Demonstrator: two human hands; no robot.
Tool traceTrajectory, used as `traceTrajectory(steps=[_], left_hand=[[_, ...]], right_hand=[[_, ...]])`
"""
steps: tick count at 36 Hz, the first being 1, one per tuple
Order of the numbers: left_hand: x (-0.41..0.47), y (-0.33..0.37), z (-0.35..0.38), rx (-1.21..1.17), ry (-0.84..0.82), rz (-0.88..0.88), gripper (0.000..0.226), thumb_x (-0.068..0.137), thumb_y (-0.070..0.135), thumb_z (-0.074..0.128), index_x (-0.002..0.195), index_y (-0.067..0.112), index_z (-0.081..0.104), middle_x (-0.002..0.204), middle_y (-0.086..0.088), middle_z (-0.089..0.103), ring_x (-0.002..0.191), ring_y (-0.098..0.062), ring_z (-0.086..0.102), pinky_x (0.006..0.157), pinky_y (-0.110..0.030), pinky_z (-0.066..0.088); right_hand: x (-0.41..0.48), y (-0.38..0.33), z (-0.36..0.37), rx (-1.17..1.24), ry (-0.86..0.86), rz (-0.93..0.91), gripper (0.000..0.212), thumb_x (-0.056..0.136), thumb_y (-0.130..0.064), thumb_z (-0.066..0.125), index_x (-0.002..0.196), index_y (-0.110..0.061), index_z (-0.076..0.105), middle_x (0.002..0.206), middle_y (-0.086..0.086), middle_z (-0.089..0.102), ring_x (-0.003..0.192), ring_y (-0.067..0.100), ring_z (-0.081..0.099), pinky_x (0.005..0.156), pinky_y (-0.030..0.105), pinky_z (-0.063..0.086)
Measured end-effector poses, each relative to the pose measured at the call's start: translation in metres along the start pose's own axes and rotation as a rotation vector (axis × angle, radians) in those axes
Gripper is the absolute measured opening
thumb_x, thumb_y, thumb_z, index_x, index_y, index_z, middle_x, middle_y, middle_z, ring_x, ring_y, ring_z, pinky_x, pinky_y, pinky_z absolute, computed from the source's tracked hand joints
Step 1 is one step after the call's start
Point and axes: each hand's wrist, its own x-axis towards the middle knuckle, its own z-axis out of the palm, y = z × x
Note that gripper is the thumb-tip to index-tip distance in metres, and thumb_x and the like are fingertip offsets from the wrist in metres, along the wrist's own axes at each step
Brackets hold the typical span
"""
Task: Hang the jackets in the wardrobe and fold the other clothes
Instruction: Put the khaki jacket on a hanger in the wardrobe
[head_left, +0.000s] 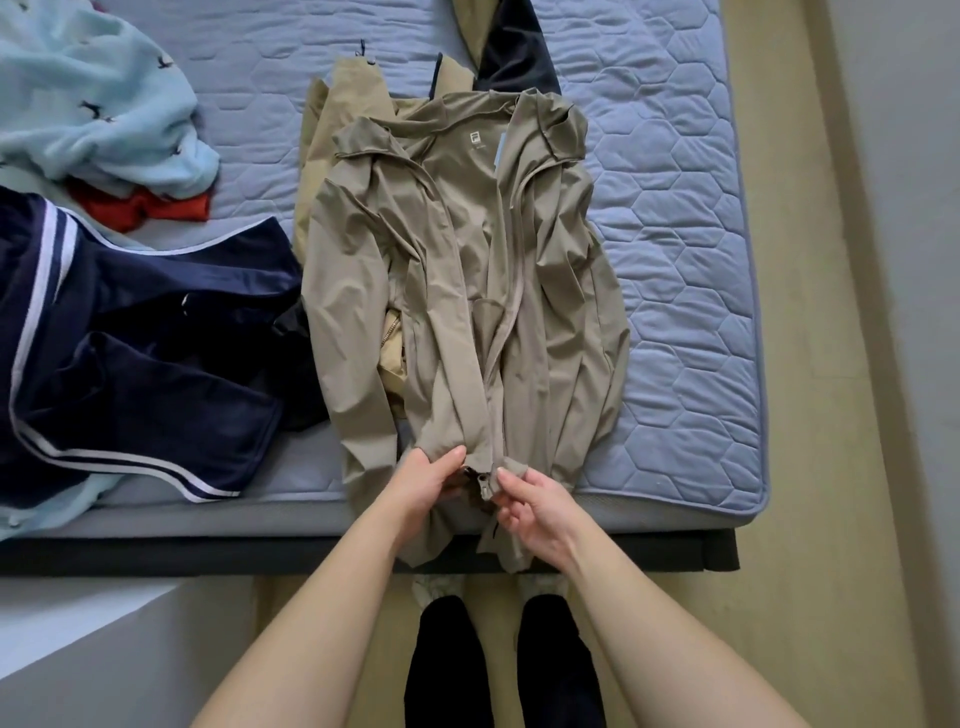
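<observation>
Fingertips of the left hand and right hand pinch the two bottom hem corners of the thin olive-khaki zip-up jacket, spread front-up on the blue quilted mattress, with a navy white-striped garment lying left of the jacket.

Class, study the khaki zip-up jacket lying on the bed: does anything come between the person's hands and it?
Nothing visible does. The left hand and the right hand pinch the khaki zip-up jacket at its bottom hem, beside the zip slider. The wardrobe is out of view.
</observation>
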Motion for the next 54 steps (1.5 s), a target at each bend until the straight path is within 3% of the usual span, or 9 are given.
traceTrajectory(steps=[4,10,17,21,26,32,37,44,54], left_hand=[[-0.011,0.003,-0.001,-0.033,0.069,0.026,0.028,0.096,0.011,0.053,0.119,-0.005,0.058,0.108,-0.025,0.065,0.095,-0.035,0.06,0.085,-0.045,0.047],[-0.023,-0.001,0.005,0.025,0.11,0.149,0.013,0.092,0.012,0.059,0.081,0.011,0.067,0.061,-0.003,0.065,0.055,-0.015,0.055,0.051,-0.024,0.042],[-0.033,0.007,0.006,-0.03,0.02,0.2,0.023,0.098,0.008,0.048,0.094,0.009,0.071,0.088,-0.008,0.075,0.071,-0.01,0.069,0.053,-0.016,0.047],[-0.036,0.014,0.009,-0.007,0.039,0.162,0.022,0.099,0.009,0.047,0.103,0.003,0.067,0.098,-0.017,0.072,0.09,-0.025,0.068,0.08,-0.036,0.055],[-0.04,0.023,0.014,0.124,0.071,0.162,0.026,0.099,0.014,0.047,0.095,0.003,0.069,0.082,-0.01,0.072,0.068,-0.015,0.065,0.065,-0.024,0.052],[-0.04,0.024,0.019,0.167,0.155,0.165,0.025,0.097,0.019,0.053,0.11,0.003,0.066,0.105,-0.013,0.069,0.101,-0.024,0.064,0.094,-0.038,0.05],[-0.044,0.026,0.025,0.091,0.094,0.208,0.022,0.098,0.012,0.05,0.101,0.005,0.071,0.096,-0.01,0.072,0.081,-0.012,0.065,0.077,-0.024,0.052],[-0.039,0.029,0.021,0.181,0.119,0.114,0.02,0.095,0.017,0.055,0.083,0.003,0.063,0.057,-0.003,0.054,0.055,-0.015,0.05,0.056,-0.024,0.04],[-0.049,0.027,0.03,-0.138,0.138,0.01,0.012,0.094,0.007,0.055,0.088,0.0,0.063,0.064,-0.01,0.055,0.043,-0.01,0.042,0.045,-0.021,0.037]], right_hand=[[-0.009,0.002,-0.001,0.011,-0.004,-0.002,0.006,0.088,-0.008,0.06,0.089,-0.013,0.061,0.068,-0.003,0.067,0.053,0.004,0.058,0.041,0.015,0.04],[-0.014,0.005,0.002,0.051,-0.034,-0.031,0.022,0.073,-0.011,0.069,0.093,-0.01,0.062,0.075,0.0,0.068,0.057,0.005,0.059,0.042,0.014,0.041],[-0.016,-0.004,0.008,-0.079,0.072,-0.14,0.017,0.086,-0.006,0.065,0.102,-0.011,0.065,0.097,0.004,0.074,0.077,0.012,0.068,0.054,0.018,0.047],[-0.027,-0.011,0.017,-0.162,0.108,-0.173,0.016,0.088,-0.006,0.063,0.103,-0.013,0.063,0.095,0.0,0.075,0.081,0.009,0.071,0.055,0.017,0.049],[-0.037,-0.019,0.03,-0.302,0.171,-0.214,0.016,0.085,-0.007,0.069,0.096,-0.015,0.063,0.084,-0.006,0.075,0.075,0.004,0.07,0.058,0.019,0.05],[-0.04,-0.024,0.04,-0.23,0.242,-0.25,0.012,0.086,0.001,0.064,0.089,-0.01,0.063,0.08,-0.001,0.074,0.074,0.012,0.069,0.066,0.025,0.053],[-0.038,-0.023,0.044,-0.086,0.314,-0.218,0.016,0.089,0.003,0.06,0.083,-0.011,0.066,0.073,-0.004,0.073,0.078,0.013,0.067,0.066,0.024,0.053],[-0.038,-0.026,0.038,-0.168,0.359,-0.21,0.01,0.085,-0.002,0.067,0.085,-0.012,0.067,0.078,0.0,0.074,0.081,0.015,0.069,0.065,0.025,0.053],[-0.042,-0.032,0.043,-0.125,0.128,-0.052,0.013,0.089,0.002,0.059,0.095,-0.01,0.061,0.082,0.005,0.075,0.073,0.017,0.072,0.061,0.029,0.054]])
